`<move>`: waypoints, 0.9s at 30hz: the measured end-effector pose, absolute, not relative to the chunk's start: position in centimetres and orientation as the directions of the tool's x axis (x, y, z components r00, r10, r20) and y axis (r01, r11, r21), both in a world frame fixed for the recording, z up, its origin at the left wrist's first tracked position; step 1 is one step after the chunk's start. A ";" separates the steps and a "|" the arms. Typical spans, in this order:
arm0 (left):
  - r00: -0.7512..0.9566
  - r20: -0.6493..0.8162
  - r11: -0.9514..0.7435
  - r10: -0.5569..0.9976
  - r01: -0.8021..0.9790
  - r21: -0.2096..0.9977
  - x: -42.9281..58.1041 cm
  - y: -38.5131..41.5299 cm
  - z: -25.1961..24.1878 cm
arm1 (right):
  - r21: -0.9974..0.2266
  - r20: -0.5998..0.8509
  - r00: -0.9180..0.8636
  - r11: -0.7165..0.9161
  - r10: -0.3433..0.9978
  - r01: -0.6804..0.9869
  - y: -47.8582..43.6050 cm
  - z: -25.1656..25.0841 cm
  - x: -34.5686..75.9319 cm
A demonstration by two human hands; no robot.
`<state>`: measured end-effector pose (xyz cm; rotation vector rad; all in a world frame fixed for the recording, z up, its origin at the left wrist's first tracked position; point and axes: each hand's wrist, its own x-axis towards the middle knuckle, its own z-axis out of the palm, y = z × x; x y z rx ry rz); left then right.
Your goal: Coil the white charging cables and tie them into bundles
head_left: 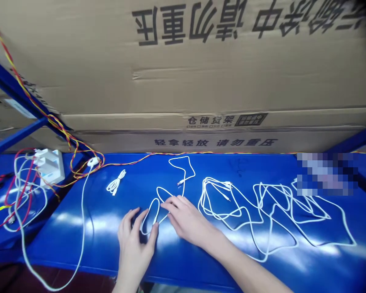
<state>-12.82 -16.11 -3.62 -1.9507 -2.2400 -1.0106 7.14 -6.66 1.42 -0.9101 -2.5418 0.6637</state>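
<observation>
A thin white cable [184, 185] lies in loose bends on the blue shelf surface, its far end and plug near the middle back. My right hand [186, 217] has its thumb and fingertips pinched together on this cable. To its left, my left hand [136, 238] is palm-inward with thumb and fingers apart. A small loop of the same cable stands between the left thumb and index finger, touching or nearly touching the thumb tip. A small tied bundle of white cable [116, 183] rests farther back on the left.
Long white cables [271, 211] sprawl in loops across the right side. At left are a white power adapter block [50, 165], tangled red and white wires, and a white cord [83, 203] hanging over the front edge. Cardboard boxes [171, 89] stand behind, with twisted red-yellow wire [131, 162] along their base.
</observation>
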 end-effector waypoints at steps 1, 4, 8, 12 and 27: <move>-0.222 0.407 0.016 0.886 0.891 0.453 -12.8 -16.1 -3.7 | -0.536 0.172 -0.728 0.683 0.663 0.495 -6.7 1.4 7.1; -0.212 0.408 0.010 0.888 0.896 0.443 -13.0 -16.1 -3.9 | -0.537 0.178 -0.725 0.683 0.665 0.495 -6.7 1.4 7.2; -0.217 0.394 0.028 0.893 0.901 0.433 -13.2 -16.0 -4.1 | -0.535 0.192 -0.719 0.686 0.668 0.494 -6.7 1.3 7.3; -0.214 0.396 0.025 0.893 0.902 0.431 -13.2 -15.9 -4.2 | -0.529 0.185 -0.720 0.686 0.669 0.501 -6.6 1.2 7.3; -0.230 0.384 0.041 0.894 0.897 0.441 -13.0 -15.8 -3.9 | -0.513 0.181 -0.730 0.697 0.659 0.501 -6.7 1.2 7.3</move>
